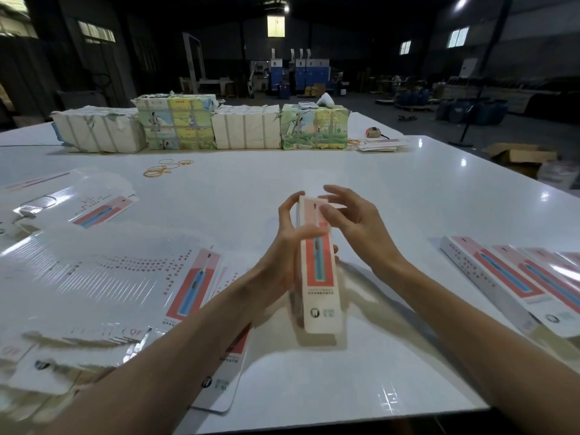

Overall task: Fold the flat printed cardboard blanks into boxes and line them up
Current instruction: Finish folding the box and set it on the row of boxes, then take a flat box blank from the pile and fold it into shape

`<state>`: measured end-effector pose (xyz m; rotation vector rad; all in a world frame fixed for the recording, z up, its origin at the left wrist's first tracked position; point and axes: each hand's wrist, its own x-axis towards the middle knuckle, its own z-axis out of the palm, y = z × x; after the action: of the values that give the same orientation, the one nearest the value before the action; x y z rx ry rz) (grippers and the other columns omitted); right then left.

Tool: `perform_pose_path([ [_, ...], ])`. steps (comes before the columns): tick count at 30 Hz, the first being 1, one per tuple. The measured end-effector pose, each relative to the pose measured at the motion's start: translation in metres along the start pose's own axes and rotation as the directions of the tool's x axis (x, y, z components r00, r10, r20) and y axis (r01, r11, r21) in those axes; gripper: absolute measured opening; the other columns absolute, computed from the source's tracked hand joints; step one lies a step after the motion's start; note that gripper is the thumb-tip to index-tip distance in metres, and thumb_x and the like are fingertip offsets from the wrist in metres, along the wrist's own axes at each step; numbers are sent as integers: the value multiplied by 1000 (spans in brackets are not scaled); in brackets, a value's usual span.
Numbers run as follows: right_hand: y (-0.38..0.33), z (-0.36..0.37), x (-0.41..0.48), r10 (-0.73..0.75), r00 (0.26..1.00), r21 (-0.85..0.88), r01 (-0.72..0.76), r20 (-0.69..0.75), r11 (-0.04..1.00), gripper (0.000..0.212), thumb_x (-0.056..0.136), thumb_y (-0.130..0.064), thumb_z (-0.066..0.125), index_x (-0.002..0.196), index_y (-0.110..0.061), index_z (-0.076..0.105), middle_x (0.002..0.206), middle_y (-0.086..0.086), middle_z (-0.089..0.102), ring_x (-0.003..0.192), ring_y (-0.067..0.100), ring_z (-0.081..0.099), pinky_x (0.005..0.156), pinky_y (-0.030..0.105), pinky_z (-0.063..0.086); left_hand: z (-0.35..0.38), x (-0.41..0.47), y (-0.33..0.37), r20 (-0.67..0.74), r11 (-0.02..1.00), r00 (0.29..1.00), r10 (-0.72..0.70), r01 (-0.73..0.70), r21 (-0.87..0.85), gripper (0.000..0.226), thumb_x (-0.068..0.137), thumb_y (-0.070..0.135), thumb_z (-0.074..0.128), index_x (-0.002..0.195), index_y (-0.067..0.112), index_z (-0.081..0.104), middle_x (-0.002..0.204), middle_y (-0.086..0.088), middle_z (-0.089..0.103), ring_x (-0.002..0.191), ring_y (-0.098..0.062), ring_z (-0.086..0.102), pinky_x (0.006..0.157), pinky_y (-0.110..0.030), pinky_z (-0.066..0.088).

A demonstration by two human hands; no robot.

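The print on the box (318,277) is too small and blurred to read; a dark tooth logo with a greenish mark beside it sits near its lower end. Above that, a blue toothbrush is pictured on a red panel, and the top part is pale pink. The blanks (110,277) on the left bear the same red panel, blue brush and tooth logo, with rows of tiny red characters that cannot be made out.

The left grip (284,255) holds the box from its left side, thumb laid across the front and fingers behind, the forefinger lifted beside the top edge. The right grip (357,229) is at the top end with fingers spread and its thumb tip on the front near the top. Whether it pinches the small end flap there cannot be told.

The box is long and narrow, folded up, tilted with its top away from the person. It is at the middle of the white table (314,171), its lower end close to the surface. Finished boxes (502,277) lie side by side on the right, and wrapped bundles (244,127) stand in a line at the far side
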<state>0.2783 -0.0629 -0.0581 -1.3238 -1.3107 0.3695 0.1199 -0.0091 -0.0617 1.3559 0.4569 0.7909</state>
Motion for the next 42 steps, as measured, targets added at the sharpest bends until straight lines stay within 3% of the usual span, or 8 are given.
perform_pose_path([
  [4, -4, 14, -5, -47, 998, -178, 52, 31, 983, 40, 108, -30, 56, 146, -30, 44, 136, -7, 52, 111, 2, 63, 80, 19, 58, -3, 0, 4, -125, 988, 992, 31, -49, -147, 77, 83, 31, 68, 149, 38, 30, 133, -17, 58, 101, -29, 73, 83, -42, 63],
  [9, -19, 24, -16, -28, 964, -488, 159, 265, 858, 61, 97, -64, 60, 143, -27, 48, 130, -8, 43, 120, 9, 47, 94, 29, 54, -11, -1, 8, -47, 907, 997, -67, 41, -420, 80, 100, 42, 63, 164, 20, 22, 150, -25, 48, 128, -43, 60, 96, -56, 56],
  [13, -30, 4, -22, -37, 976, -592, 159, 213, 790, 59, 96, -40, 73, 146, -17, 51, 134, 5, 46, 123, 20, 49, 89, 25, 55, -4, -4, 9, 14, 959, 993, -117, 117, -258, 99, 82, 70, 65, 164, 33, 25, 152, -14, 53, 131, -36, 62, 95, -49, 61],
  [16, -28, -36, -30, 33, 996, -693, 33, 83, 721, 58, 94, -35, 76, 146, -22, 54, 138, 4, 47, 122, 19, 51, 84, 20, 50, -2, -1, 7, -68, 987, 995, -78, 67, -148, 70, 85, 67, 63, 149, 49, 40, 136, -3, 66, 117, -28, 71, 91, -47, 63],
  [20, -12, -94, -62, 186, 978, -867, -174, -97, 468, 51, 97, -36, 70, 143, -27, 51, 139, -2, 48, 105, 14, 51, 88, 30, 49, -11, -1, 4, -72, 1000, 997, -1, 1, 1, 49, 90, 56, 60, 131, 29, 67, 118, -6, 76, 114, -25, 72, 90, -38, 63],
  [23, 2, -123, -96, 181, 971, -928, -208, -158, 308, 40, 105, -36, 56, 142, -24, 50, 139, -3, 53, 114, 16, 53, 100, 37, 48, -13, -3, 0, -43, 988, 998, 46, -39, 151, 28, 105, 38, 57, 123, 24, 73, 113, -5, 75, 114, -24, 70, 94, -37, 61],
  [37, -20, -150, -108, 157, 962, -952, -248, -221, 179, 45, 104, -42, 59, 143, -21, 54, 146, 1, 55, 126, 22, 58, 117, 42, 42, -6, -11, -4, 45, 919, 995, 86, -96, 383, 27, 103, 0, 55, 110, 14, 78, 92, -4, 72, 83, -16, 67, 80, -30, 55],
  [42, -41, -80, -42, -56, 998, -944, -6, -27, 330, 28, 108, -36, 51, 119, -15, 67, 114, 4, 70, 98, 25, 67, 83, 39, 57, -5, -12, 0, 55, 832, 967, 250, -244, 498, 29, 99, 4, 58, 100, 24, 79, 87, 0, 75, 71, -18, 67, 62, -29, 54],
])
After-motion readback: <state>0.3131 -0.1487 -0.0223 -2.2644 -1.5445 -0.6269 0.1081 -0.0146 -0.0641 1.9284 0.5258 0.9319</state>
